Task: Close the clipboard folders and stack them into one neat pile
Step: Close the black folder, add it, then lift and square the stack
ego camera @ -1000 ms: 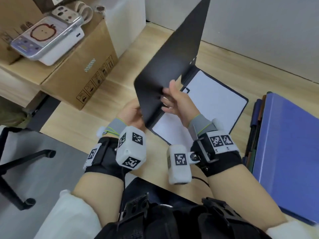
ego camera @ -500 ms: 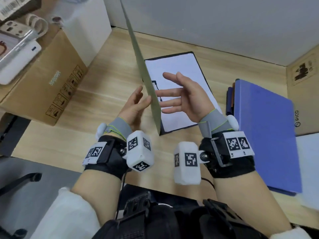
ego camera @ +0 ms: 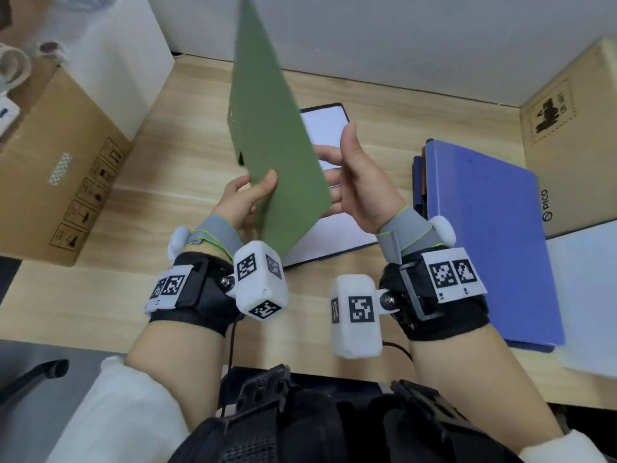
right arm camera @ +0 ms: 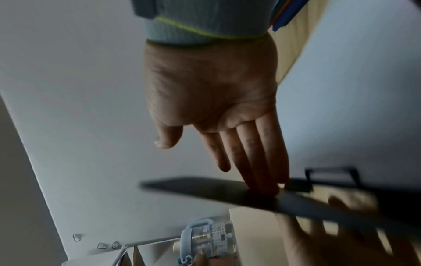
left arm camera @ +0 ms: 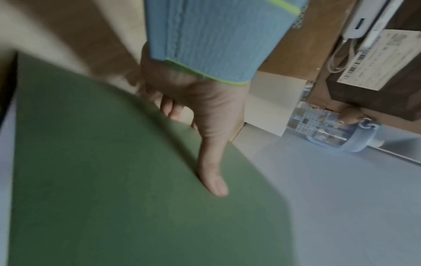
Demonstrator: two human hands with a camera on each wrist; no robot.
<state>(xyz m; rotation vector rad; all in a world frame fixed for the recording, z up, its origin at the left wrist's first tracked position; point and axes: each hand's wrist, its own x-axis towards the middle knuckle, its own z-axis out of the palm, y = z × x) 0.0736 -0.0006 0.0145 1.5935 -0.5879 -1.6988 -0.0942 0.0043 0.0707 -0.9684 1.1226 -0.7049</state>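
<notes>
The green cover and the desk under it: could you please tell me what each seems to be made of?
The green cover looks like stiff board or plastic with a matte finish: it stands raised and flat without sagging and shows no glare, though the exact material is open. The left hand holds its lower edge. The desk looks like light wood or wood-look laminate, with long pale grain lines and a smooth surface.

Bare desk [ego camera: 160, 208] left of the raised green cover [ego camera: 270, 135] gives passing room up to the cardboard box [ego camera: 50, 168], while the blue folder stack [ego camera: 480, 228] and another box [ego camera: 574, 135] block the right.
</notes>
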